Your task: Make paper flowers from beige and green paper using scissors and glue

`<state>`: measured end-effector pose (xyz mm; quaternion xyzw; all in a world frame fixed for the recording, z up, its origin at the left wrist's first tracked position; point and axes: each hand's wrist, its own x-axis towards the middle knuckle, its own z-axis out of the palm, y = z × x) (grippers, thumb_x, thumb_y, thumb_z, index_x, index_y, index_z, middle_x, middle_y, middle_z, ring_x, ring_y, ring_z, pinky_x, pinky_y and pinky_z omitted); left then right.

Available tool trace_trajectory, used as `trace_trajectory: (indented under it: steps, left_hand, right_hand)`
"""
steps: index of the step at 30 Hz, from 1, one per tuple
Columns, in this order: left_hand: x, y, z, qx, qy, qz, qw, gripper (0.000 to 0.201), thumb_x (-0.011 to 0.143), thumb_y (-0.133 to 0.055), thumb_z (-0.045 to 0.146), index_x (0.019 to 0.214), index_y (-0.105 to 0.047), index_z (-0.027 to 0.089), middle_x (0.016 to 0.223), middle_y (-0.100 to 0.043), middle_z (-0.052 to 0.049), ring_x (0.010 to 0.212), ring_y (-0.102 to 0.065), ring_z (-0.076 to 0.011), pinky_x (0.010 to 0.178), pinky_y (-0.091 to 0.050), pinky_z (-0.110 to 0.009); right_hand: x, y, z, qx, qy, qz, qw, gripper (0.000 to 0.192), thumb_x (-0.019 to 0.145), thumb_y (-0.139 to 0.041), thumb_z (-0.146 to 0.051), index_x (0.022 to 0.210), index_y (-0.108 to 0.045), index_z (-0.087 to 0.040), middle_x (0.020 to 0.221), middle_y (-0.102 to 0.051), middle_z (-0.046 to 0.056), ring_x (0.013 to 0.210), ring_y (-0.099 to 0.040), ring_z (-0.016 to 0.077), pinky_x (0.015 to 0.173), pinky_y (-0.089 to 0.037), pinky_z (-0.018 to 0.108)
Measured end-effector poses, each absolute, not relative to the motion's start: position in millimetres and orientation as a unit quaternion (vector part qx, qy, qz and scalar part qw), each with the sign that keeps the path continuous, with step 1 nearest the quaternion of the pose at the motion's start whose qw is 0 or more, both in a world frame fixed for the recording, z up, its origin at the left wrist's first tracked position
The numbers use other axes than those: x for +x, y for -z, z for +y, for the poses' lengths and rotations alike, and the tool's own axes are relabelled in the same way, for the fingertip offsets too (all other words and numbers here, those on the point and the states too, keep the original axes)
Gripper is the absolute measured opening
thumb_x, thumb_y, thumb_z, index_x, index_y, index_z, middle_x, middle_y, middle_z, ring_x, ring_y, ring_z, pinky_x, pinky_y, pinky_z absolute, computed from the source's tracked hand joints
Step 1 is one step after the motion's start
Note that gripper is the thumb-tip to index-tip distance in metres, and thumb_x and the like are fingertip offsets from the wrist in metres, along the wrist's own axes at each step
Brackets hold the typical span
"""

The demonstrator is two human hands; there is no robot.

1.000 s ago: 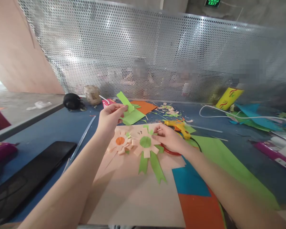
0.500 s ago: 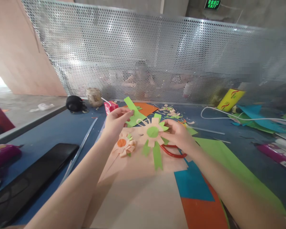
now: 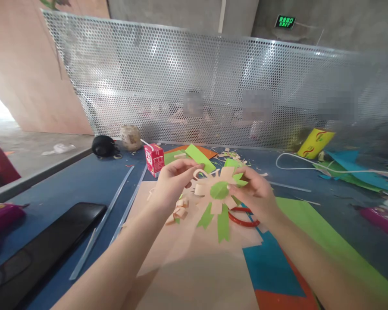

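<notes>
We have lifted the paper flower (image 3: 218,191) off the peach sheet (image 3: 194,262) on the desk (image 3: 67,181); a second ago it lay flat there. It now hangs in the air above the sheet, so the work looks to have moved from the desk to our hands. Our right hand (image 3: 257,196) pinches its right edge, fingers closed. Our left hand (image 3: 171,183), left of the flower, grips a green strip (image 3: 200,158) between closed fingers.
</notes>
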<state>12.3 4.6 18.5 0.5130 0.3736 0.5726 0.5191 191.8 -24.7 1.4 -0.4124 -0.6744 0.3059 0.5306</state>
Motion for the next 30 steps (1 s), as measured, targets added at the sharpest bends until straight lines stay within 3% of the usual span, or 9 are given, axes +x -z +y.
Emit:
trace_trajectory:
  steps: [6,15,30]
  left_hand:
    - [11.3,-19.7,3.1,0.528,-0.554,0.354,0.538,0.01,0.058,-0.066,0.026,0.062,-0.061,0.018,0.062,-0.06,0.0,0.054,-0.052,-0.0086,0.049,-0.038,-0.021]
    - [11.8,-20.5,2.4,0.551,-0.549,0.367,0.51,0.01,0.06,-0.066,0.025,0.063,-0.062,0.017,0.061,-0.059,0.0,0.053,-0.048,-0.0067,0.046,-0.033,-0.019]
    - [10.6,-20.7,0.8,0.561,-0.536,0.353,0.523,0.007,0.063,-0.065,0.023,0.065,-0.061,0.017,0.066,-0.06,0.001,0.055,-0.046,-0.0056,0.049,-0.033,-0.019]
  right_hand:
    - [193.6,2.1,-20.5,-0.411,-0.282,-0.677,0.541,0.013,0.072,-0.057,-0.03,0.081,-0.05,-0.024,0.074,-0.056,0.0,0.062,-0.055,0.0126,0.052,-0.047,0.023]
    - [196.6,4.0,-17.5,-0.406,-0.268,-0.672,0.558,0.012,0.072,-0.058,-0.026,0.082,-0.052,-0.024,0.079,-0.058,0.001,0.073,-0.058,0.0142,0.063,-0.05,0.025]
    - [197.8,4.7,-15.7,-0.379,-0.28,-0.664,0.582,0.012,0.071,-0.058,-0.018,0.082,-0.056,-0.024,0.077,-0.058,-0.001,0.069,-0.057,0.0124,0.058,-0.048,0.023]
